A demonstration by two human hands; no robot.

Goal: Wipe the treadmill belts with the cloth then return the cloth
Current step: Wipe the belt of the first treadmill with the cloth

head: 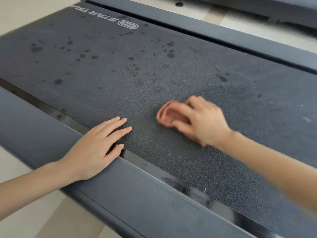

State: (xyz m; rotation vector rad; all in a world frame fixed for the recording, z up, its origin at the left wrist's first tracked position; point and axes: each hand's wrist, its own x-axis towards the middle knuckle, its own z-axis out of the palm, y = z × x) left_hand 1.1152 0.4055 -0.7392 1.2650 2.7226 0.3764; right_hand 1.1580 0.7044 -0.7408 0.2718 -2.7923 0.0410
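Note:
A dark textured treadmill belt fills most of the view, speckled with darker wet spots across its far half. My right hand grips a bunched pink cloth and presses it on the belt near the middle; both are motion-blurred. My left hand rests flat with straight fingers, palm on the near side rail and fingertips on the belt's edge.
A far side rail borders the belt. Beyond it, at the top right, lies part of a second treadmill on a pale floor. White brand lettering marks the belt's far left end.

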